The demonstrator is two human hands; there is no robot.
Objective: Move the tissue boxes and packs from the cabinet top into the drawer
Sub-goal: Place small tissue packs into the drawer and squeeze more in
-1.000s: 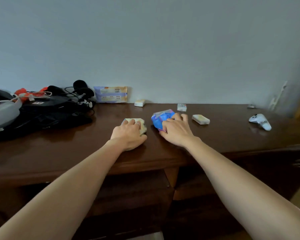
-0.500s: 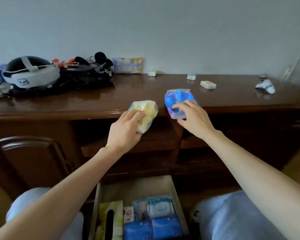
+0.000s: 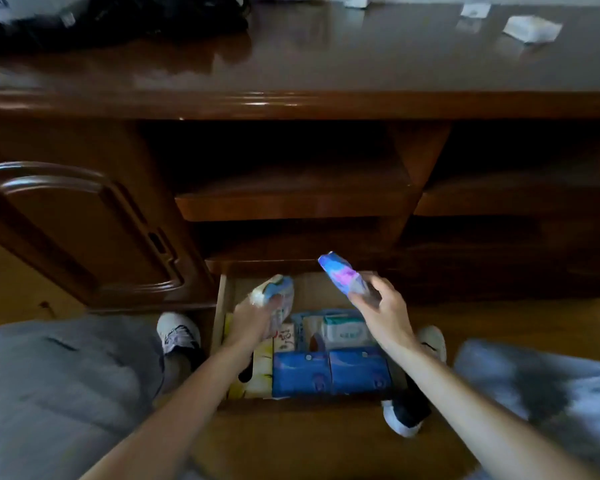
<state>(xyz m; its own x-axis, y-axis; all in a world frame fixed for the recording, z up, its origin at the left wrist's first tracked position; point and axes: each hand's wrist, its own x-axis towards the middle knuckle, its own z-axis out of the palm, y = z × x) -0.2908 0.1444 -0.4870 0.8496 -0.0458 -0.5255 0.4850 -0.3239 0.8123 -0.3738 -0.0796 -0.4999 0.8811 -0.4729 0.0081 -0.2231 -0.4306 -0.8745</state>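
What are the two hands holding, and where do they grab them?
The left hand holds a pale tissue pack around its lower half. The right hand pinches a blue pack by its near end.

print on drawer packs (image 3: pixel 329 372), too blurred to read

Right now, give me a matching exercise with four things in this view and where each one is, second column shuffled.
Things:
1. yellow tissue pack
2. blue-purple tissue pack
3. two blue packs
4. small white pack

Places:
A. on the cabinet top, far right
B. in the right hand
C. lying in the drawer, near its front
D. in the left hand

Pairs: 1-D, 2-B, 3-C, 4-A
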